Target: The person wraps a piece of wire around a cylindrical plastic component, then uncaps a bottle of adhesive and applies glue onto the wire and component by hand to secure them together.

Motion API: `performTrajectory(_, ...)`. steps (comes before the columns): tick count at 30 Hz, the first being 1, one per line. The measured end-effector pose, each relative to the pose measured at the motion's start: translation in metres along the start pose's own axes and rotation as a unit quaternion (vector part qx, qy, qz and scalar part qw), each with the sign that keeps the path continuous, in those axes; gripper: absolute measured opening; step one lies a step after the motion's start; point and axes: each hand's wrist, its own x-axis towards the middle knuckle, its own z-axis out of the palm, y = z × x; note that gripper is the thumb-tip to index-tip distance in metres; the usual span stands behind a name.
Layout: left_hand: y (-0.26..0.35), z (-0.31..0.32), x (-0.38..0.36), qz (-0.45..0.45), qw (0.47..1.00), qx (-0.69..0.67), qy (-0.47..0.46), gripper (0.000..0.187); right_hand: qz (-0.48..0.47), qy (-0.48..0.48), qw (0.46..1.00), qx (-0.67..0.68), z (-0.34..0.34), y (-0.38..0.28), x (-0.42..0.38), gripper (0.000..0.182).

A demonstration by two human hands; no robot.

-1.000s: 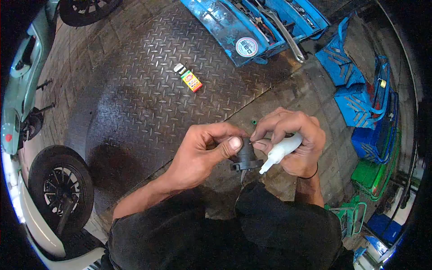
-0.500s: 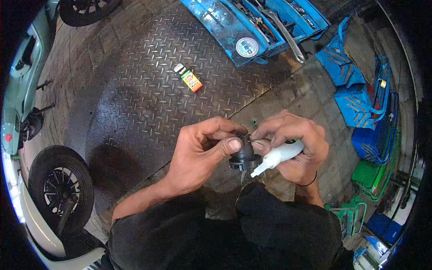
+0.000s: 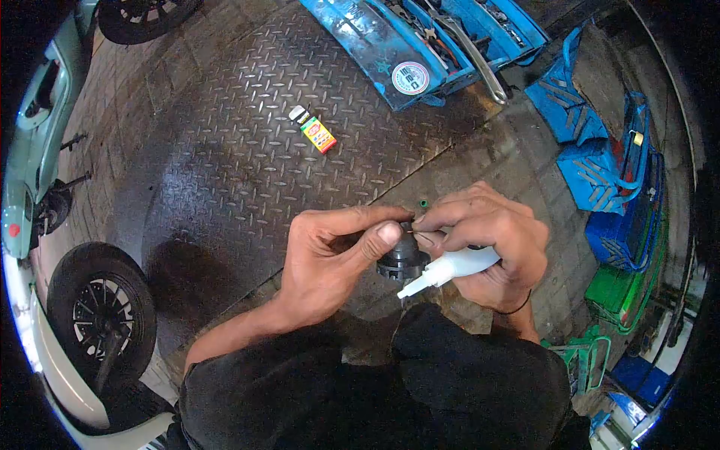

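My left hand (image 3: 330, 262) is closed round a black ribbed round part (image 3: 403, 259), thumb along its side and index finger across its top. The kind of part cannot be made out. Against its upper end, the fingertips of my right hand (image 3: 487, 240) pinch together, possibly on something thin. That same hand keeps a white squeeze bottle (image 3: 461, 264) tucked in its palm, its narrow nozzle aimed down and left in front of the black part. A small green ring-like piece (image 3: 424, 203) lies on the floor just beyond my hands.
On the metal tread plate (image 3: 247, 135) lies a yellow, red and green carton (image 3: 318, 136). An open blue toolbox (image 3: 375, 52) with a large wrench (image 3: 476, 60) stands at the back. More blue boxes (image 3: 589, 176) and green ones line the right. A wheel (image 3: 101, 322) is at left.
The white bottle's nozzle has shifted left and slightly down across the front of the black part. The black part has moved slightly left and up, and both hands keep their hold.
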Motion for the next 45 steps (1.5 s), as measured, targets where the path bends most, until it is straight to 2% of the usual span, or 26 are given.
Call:
performTrajectory(2, 0.003, 0.001, 0.001, 0.002, 1.000, 0.025, 0.007, 0.032, -0.003, -0.002, 1.000, -0.009, 0.000, -0.001, 0.001, 0.027)
performTrajectory(8, 0.003, -0.003, 0.003, 0.042, 0.996, 0.080, -0.016, 0.028, -0.014, -0.001, 1.000, -0.015, 0.000, -0.002, 0.001, 0.027)
performTrajectory(14, 0.002, 0.001, 0.003, 0.076, 0.994, 0.074, -0.005, 0.026, -0.026, -0.023, 0.999, -0.038, -0.001, -0.003, 0.002, 0.027)
performTrajectory(20, 0.003, -0.002, 0.003, 0.055, 0.995, 0.087, -0.013, 0.024, -0.023, -0.046, 0.998, -0.045, -0.001, -0.005, 0.000, 0.028)
performTrajectory(23, 0.002, -0.003, 0.003, 0.004, 0.999, 0.037, -0.021, 0.023, 0.012, -0.050, 0.998, -0.041, 0.000, -0.007, -0.001, 0.027)
performTrajectory(26, 0.005, -0.001, 0.001, -0.011, 1.000, -0.007, -0.014, 0.023, 0.128, -0.017, 0.992, 0.007, -0.004, -0.010, -0.002, 0.026)
performTrajectory(27, 0.004, -0.002, 0.000, -0.011, 1.000, -0.007, -0.014, 0.023, 0.128, -0.017, 0.992, 0.007, -0.005, -0.008, -0.005, 0.026)
performTrajectory(30, -0.003, -0.003, 0.001, -0.017, 0.999, -0.042, -0.019, 0.028, 0.211, 0.015, 0.970, 0.122, -0.005, 0.000, -0.016, 0.030)
performTrajectory(33, -0.007, -0.001, 0.003, -0.017, 0.993, -0.115, -0.031, 0.032, 0.219, 0.023, 0.964, 0.152, -0.003, 0.001, -0.020, 0.030)
performTrajectory(35, -0.007, -0.001, 0.003, -0.009, 0.989, -0.140, -0.054, 0.026, 0.214, 0.024, 0.965, 0.152, -0.001, 0.003, -0.021, 0.030)
performTrajectory(40, -0.010, -0.004, 0.002, -0.012, 0.987, -0.143, -0.071, 0.023, 0.196, 0.042, 0.970, 0.141, 0.003, 0.006, -0.018, 0.030)
performTrajectory(42, -0.011, -0.004, 0.001, -0.015, 0.988, -0.140, -0.067, 0.022, 0.220, 0.026, 0.957, 0.187, 0.001, 0.009, -0.020, 0.030)
performTrajectory(45, -0.007, -0.004, 0.001, -0.011, 0.991, -0.113, -0.070, 0.022, 0.216, 0.020, 0.961, 0.173, -0.001, 0.010, -0.022, 0.030)
